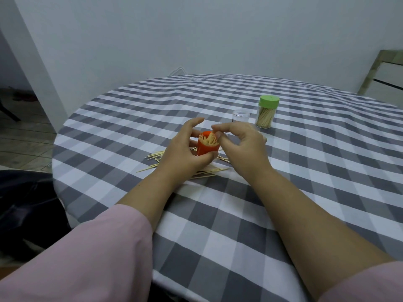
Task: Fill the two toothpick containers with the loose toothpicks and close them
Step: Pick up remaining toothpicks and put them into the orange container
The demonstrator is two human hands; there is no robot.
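At centre frame, much of the loose toothpicks (209, 172) is hidden beneath the two wrists, only ends fanning out on the checked tablecloth (305, 171). An orange cap-like container (206, 148) is gripped by the left hand (183, 153), thumb below and fingers curled behind; its base is covered. Toothpick tips are seen bristling from its open top, where the right hand (242, 140) is pinched, thumb and forefinger pressed together on them. Right of centre, a clear jar (240, 116) is half masked by the right hand, contents hard to make out. Just beside it, a green-lidded container (266, 112) is seen upright, closed, packed with toothpicks.
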